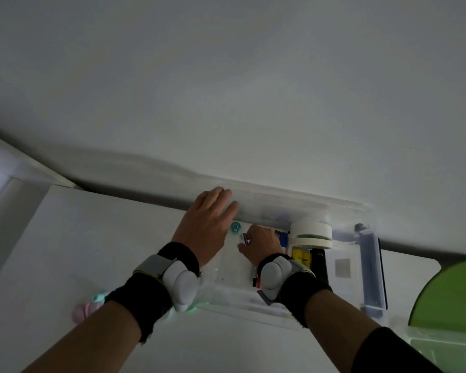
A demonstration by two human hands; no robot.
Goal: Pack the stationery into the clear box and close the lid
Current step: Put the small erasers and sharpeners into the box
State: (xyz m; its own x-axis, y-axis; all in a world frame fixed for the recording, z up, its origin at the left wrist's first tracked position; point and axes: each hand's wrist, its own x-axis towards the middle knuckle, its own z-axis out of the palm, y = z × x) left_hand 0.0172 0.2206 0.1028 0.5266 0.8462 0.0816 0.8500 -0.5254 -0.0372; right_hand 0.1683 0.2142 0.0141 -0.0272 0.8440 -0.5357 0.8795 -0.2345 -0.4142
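Your right hand (pixel 261 244) is inside the clear plastic box (pixel 234 305), in the lower middle of the frame. Its fingers are curled, and thumb and fingertips pinch a small purple stick-shaped piece (pixel 244 238). Your left hand (pixel 209 227) lies just to the left of it, with fingers straight and flat on the far clear edge of the box; I cannot tell if this edge is the rim or the lid. The box stands on the white table (pixel 65 251) against the wall. Inside it, to the right of your right hand, a wide roll of cream tape (pixel 311 234) sits above a yellow block (pixel 301 258). A small teal round object (pixel 236 228) shows between your hands. At the lower left, a pink object (pixel 81 312) lies on the table.
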